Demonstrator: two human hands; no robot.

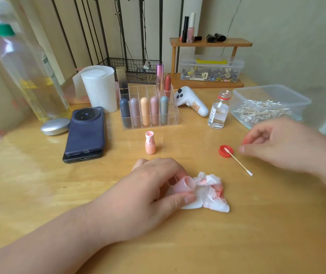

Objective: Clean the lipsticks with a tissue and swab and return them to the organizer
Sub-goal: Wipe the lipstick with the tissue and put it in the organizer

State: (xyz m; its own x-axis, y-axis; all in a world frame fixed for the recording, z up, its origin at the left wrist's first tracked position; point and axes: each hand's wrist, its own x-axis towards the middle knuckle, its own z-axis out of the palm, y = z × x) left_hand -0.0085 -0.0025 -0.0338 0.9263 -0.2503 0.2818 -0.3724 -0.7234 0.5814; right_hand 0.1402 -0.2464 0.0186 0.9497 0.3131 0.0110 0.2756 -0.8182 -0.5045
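Observation:
My left hand (154, 186) grips a pale pink lipstick cap (185, 183), its open end turned toward a crumpled, red-stained tissue (211, 192) on the table. The uncapped peach lipstick (150, 143) stands upright just beyond that hand. A clear organizer (176, 113) behind it holds several capped lipsticks. A cotton swab (239, 162) lies on the table with one tip resting in a red bottle cap (226, 151). My right hand (276, 143) hovers just right of the swab, fingers loosely curled and holding nothing.
An open glass bottle of clear liquid (218, 110) stands beside a plastic tub of swabs (267, 105). A paper roll (98, 88), two stacked phones (86, 133), a silver case (55, 126), a white device (191, 101) and a large bottle (25, 62) sit around.

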